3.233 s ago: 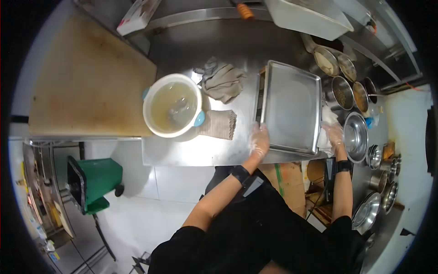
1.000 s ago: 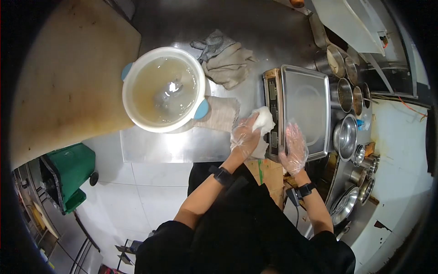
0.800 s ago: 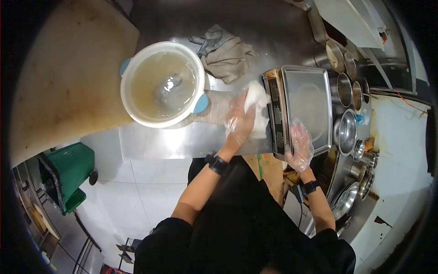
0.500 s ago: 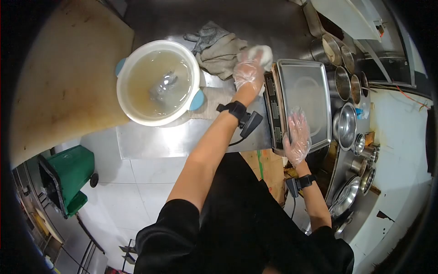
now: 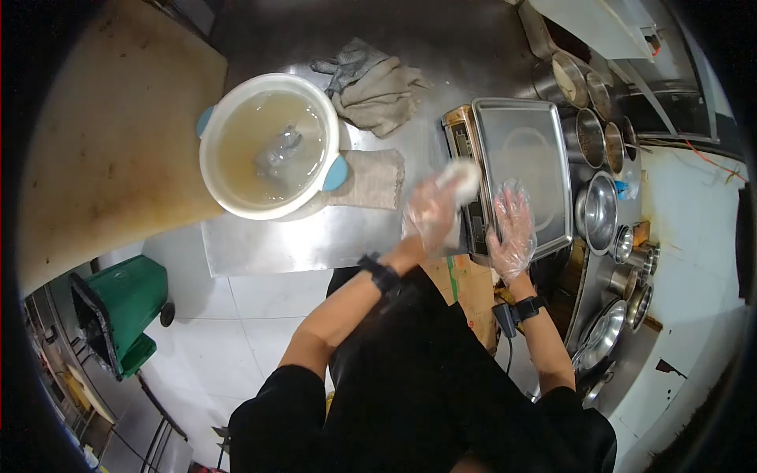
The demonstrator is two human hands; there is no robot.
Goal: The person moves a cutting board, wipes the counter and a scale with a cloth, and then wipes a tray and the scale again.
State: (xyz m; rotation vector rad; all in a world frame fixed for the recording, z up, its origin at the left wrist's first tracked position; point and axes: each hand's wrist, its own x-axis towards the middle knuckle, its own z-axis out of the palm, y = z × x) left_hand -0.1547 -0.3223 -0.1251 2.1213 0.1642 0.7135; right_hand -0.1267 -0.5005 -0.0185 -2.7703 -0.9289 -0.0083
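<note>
My left hand point(image 5: 430, 213), in a clear plastic glove and blurred by motion, holds a white cloth point(image 5: 464, 180) against the front panel edge of a scale point(image 5: 461, 138). On the scale lies a rectangular metal tray point(image 5: 528, 142). My right hand point(image 5: 514, 232), also gloved in clear plastic, rests on the tray's near part with its fingers spread. Left of my left hand a folded beige cloth point(image 5: 374, 180) lies flat on the metal table point(image 5: 276, 251), beside a white tub point(image 5: 211, 169) of cloudy water with a clear plastic thing in it.
Crumpled grey and beige cloths point(image 5: 382, 98) lie farther back on the table. Metal pots and bowls point(image 5: 599, 213) line the right side. A large board point(image 5: 118, 134) stands at the left. Below are a green bin point(image 5: 130, 303) and cardboard point(image 5: 473, 296).
My left hand has moved nearer to my body along the scale with the white cloth, uncovering more of the beige cloth and the scale's far corner. My right hand has barely moved.
</note>
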